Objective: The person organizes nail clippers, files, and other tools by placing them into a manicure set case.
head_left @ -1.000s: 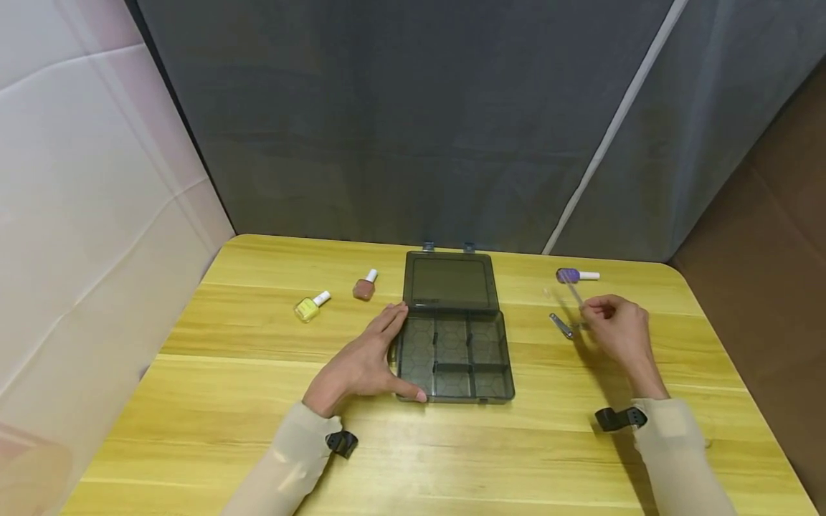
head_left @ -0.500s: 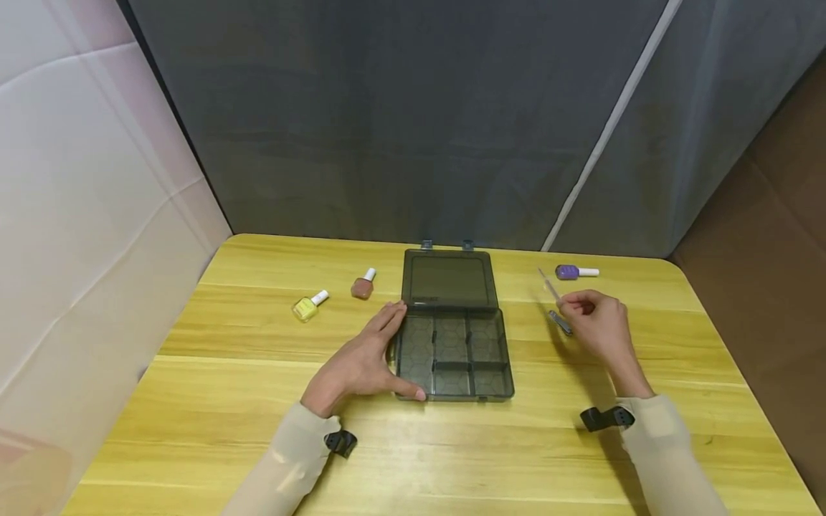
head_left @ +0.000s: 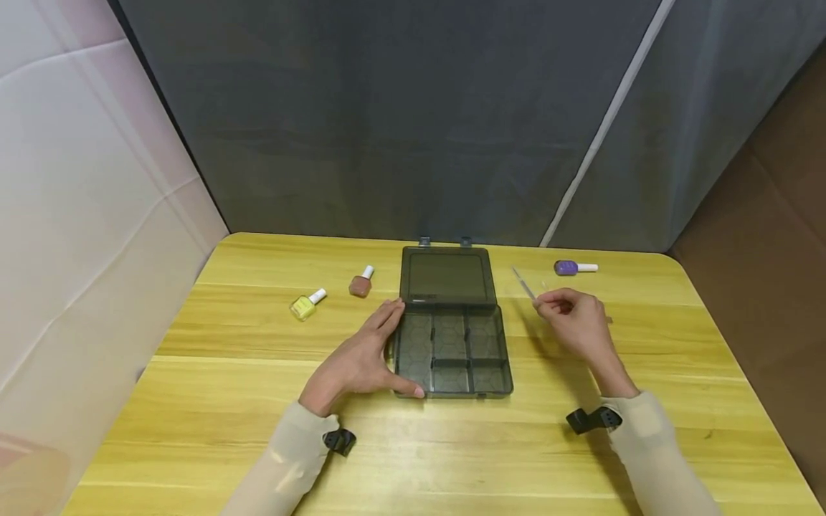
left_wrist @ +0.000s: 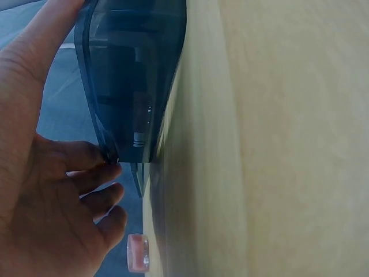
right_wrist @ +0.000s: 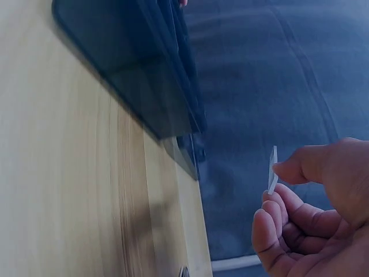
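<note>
Right hand (head_left: 574, 315) has drifted left toward the smoky compartment box (head_left: 452, 351), pinching a thin clear glassy strip (head_left: 524, 284) by its end — looks light, stiff, probably snappable, so edge-grip it; left hand (head_left: 361, 362) lies flat against the box.

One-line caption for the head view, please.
Left hand steadies open compartment box; right hand pinches a thin clear strip.

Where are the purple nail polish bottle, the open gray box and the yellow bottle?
purple nail polish bottle (head_left: 567, 268), head view, on its purple body.
open gray box (head_left: 448, 278), head view, on its raised lid.
yellow bottle (head_left: 301, 307), head view, on its yellow body.
</note>
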Motion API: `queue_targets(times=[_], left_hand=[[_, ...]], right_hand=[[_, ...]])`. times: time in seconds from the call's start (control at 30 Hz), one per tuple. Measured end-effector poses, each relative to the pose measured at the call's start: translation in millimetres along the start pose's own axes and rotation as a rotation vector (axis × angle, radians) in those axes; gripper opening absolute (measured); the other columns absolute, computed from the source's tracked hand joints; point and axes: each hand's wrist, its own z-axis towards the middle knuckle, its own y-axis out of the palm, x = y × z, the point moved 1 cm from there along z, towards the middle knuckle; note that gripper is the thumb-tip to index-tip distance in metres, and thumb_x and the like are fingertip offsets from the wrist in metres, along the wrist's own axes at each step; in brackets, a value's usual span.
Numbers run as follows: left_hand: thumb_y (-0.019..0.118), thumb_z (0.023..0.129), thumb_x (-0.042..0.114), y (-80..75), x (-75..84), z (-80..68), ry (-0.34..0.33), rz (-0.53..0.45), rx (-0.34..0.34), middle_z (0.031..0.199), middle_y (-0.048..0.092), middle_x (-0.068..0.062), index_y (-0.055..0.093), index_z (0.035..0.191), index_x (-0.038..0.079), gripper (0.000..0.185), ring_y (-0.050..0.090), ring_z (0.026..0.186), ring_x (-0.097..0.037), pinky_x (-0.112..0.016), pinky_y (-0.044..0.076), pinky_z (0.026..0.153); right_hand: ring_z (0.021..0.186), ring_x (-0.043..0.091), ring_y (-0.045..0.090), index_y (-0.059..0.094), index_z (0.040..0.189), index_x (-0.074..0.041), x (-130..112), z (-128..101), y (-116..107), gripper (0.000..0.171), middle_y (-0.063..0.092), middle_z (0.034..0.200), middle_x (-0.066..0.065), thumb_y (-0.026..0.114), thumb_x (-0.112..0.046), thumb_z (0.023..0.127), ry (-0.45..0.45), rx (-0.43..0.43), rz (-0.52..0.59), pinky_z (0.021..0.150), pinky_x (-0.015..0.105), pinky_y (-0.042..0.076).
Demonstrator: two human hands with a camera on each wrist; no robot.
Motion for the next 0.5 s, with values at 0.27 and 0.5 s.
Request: queue_targets(times=[0.27,0.5], left_hand=[[0.087,0.058,0.075,-1.0,0.2,0.3,-0.007,0.001,-0.005,0.175,0.000,-0.002,0.005,0.167,0.020,0.148,0.009,0.162,-0.024,-0.051,0.040,0.118],[0.087,0.057,0.076,-0.8,0.6,0.4,-0.008,0.006,-0.007,0.175,0.000,-0.001,0.005,0.167,0.020,0.148,0.009,0.162,-0.024,-0.051,0.040,0.118]], right_hand=[[0.074,0.013,0.063,0.079,0.101,-0.007,-10.0,-3.1,9.8,0.016,0.076,0.091,0.010,0.070,-0.020,0.096,-0.008,-0.050,0.067,0.063,0.024,0.050],[0.075,0.018,0.062,0.079,0.100,-0.008,-17.6,-6.2,18.1,0.015,0.075,0.089,0.009,0.070,-0.018,0.096,0.011,-0.092,0.106,0.062,0.025,0.049]])
